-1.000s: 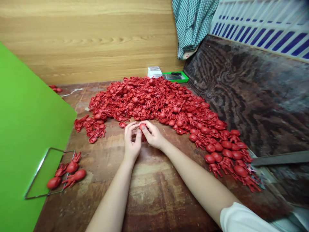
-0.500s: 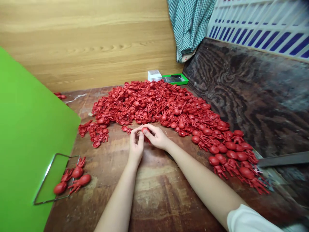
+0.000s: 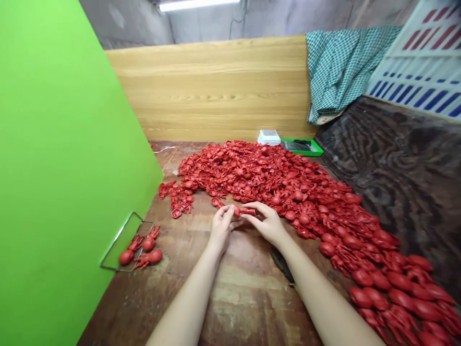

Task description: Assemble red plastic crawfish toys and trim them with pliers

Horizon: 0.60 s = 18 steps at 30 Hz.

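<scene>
Between both hands, just above the table, is a small red plastic figure (image 3: 240, 211) lying sideways. My left hand (image 3: 222, 222) pinches its left end, and the fingers partly cover it. The fingers of my right hand (image 3: 265, 220) grip its right end, where thin limbs show. Close behind my hands lies a single red piece (image 3: 217, 202) on the table. A large heap of red figure parts (image 3: 248, 168) spreads beyond and curves round to the right. Several round-headed red figures (image 3: 148, 243) lie at the left.
A green panel (image 3: 118, 158) with a metal wire frame (image 3: 118, 240) borders the left. Under my right forearm lies a dark object (image 3: 282, 265). A white block (image 3: 269, 137) and a green tray (image 3: 319, 149) stand behind the heap; a white basket (image 3: 399, 67) and checked cloth (image 3: 334, 72) are upper right.
My view has tilted up and turned left. The red figure, earlier mostly hidden with its round part facing me, now lies sideways, and my hands are farther apart along it.
</scene>
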### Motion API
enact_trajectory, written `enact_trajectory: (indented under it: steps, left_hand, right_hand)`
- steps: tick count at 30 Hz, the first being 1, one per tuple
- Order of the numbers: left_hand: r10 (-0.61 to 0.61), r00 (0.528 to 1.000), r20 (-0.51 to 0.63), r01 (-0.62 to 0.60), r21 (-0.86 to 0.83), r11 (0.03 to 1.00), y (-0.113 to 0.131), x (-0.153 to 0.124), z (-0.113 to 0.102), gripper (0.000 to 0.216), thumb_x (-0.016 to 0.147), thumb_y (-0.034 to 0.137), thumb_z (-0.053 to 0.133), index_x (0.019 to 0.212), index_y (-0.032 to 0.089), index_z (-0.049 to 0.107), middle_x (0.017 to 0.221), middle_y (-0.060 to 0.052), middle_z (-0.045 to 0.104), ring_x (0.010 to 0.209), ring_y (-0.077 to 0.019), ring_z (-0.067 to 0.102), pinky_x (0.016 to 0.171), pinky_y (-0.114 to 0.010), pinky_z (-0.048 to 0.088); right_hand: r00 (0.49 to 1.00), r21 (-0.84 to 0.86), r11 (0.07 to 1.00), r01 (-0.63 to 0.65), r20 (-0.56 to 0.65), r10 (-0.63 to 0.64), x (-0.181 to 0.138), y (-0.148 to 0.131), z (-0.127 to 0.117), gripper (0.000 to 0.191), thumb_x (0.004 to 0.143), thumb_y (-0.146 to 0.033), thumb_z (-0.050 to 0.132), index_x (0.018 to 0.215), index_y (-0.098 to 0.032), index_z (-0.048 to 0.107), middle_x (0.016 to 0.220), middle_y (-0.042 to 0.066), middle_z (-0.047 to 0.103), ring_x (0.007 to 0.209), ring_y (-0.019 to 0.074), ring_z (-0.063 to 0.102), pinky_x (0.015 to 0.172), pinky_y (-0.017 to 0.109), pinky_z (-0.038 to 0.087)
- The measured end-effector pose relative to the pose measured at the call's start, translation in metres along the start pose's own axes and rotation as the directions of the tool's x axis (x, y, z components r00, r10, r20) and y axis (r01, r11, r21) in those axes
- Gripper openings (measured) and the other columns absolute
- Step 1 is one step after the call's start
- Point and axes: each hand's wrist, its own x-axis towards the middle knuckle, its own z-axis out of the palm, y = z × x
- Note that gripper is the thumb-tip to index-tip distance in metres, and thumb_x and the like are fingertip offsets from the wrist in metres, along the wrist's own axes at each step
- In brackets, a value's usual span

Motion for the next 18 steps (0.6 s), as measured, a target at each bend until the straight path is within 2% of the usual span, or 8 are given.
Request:
enact_trajectory:
  steps: [4, 6, 9, 12, 15, 18]
  left_hand:
    - [-0.052, 0.998, 0.044, 0.05, 0.04, 0.998, -0.004, 0.003, 0.002, 0.067, 0.069, 0.079, 0.08, 0.091, 0.018, 0.065, 0.065, 0.004, 0.064, 0.045, -0.0086, 0.056, 0.046, -0.023, 0.053]
    - [-0.077, 0.995, 0.071, 0.072, 0.064, 0.995, -0.004, 0.004, 0.003, 0.07, 0.07, 0.083, 0.077, 0.089, 0.017, 0.065, 0.059, 0.004, 0.061, 0.041, -0.0091, 0.052, 0.04, -0.022, 0.049]
    - [-0.055, 0.995, 0.078, 0.05, 0.074, 0.996, -0.001, 0.005, 0.003, 0.063, 0.071, 0.074, 0.083, 0.092, 0.017, 0.065, 0.068, 0.003, 0.065, 0.048, -0.0083, 0.056, 0.045, -0.021, 0.051]
    - [-0.005, 0.997, 0.075, 0.0, 0.074, 0.997, 0.003, 0.005, 0.003, 0.061, 0.071, 0.065, 0.088, 0.105, 0.019, 0.066, 0.086, 0.0, 0.071, 0.059, -0.0079, 0.062, 0.053, -0.02, 0.055]
    - [0.026, 0.995, 0.093, -0.036, 0.1, 0.994, 0.004, 0.004, 0.005, 0.064, 0.071, 0.06, 0.089, 0.116, 0.021, 0.065, 0.098, -0.003, 0.074, 0.067, -0.0099, 0.066, 0.057, -0.021, 0.056]
    - [0.036, 0.99, 0.138, -0.056, 0.15, 0.987, 0.001, 0.002, 0.008, 0.065, 0.069, 0.055, 0.092, 0.117, 0.021, 0.066, 0.105, -0.007, 0.076, 0.071, -0.0124, 0.069, 0.057, -0.022, 0.056]
  right_hand:
    - [1.0, 0.061, 0.998, 0.001, 0.019, -0.002, 0.004, -0.003, -0.002, 0.021, 0.088, -0.038, 0.077, 0.104, -0.024, 0.08, 0.105, 0.007, 0.08, 0.1, 0.0259, 0.075, 0.095, 0.043, 0.06]
    - [1.0, 0.092, 0.996, 0.005, 0.028, -0.007, 0.007, -0.003, -0.003, 0.023, 0.087, -0.038, 0.077, 0.105, -0.024, 0.08, 0.112, 0.008, 0.079, 0.106, 0.025, 0.074, 0.098, 0.042, 0.059]
    - [1.0, 0.174, 0.984, -0.031, 0.005, 0.031, 0.011, 0.0, -0.003, 0.039, 0.087, -0.04, 0.077, 0.123, -0.025, 0.075, 0.129, 0.009, 0.074, 0.107, 0.0223, 0.074, 0.098, 0.04, 0.06]
    - [0.988, 0.355, 0.925, -0.138, -0.018, 0.154, 0.013, 0.003, -0.001, 0.058, 0.087, -0.05, 0.078, 0.137, -0.025, 0.065, 0.122, 0.01, 0.077, 0.101, 0.0221, 0.076, 0.09, 0.039, 0.064]
    - [0.976, 0.434, 0.878, -0.202, 0.019, 0.215, 0.014, 0.004, -0.001, 0.059, 0.087, -0.061, 0.075, 0.13, -0.022, 0.069, 0.105, 0.01, 0.081, 0.091, 0.0238, 0.079, 0.083, 0.04, 0.066]
    - [0.972, 0.453, 0.863, -0.223, 0.032, 0.234, 0.014, 0.003, -0.001, 0.054, 0.082, -0.065, 0.08, 0.113, -0.02, 0.076, 0.098, 0.008, 0.082, 0.084, 0.0232, 0.078, 0.083, 0.04, 0.066]
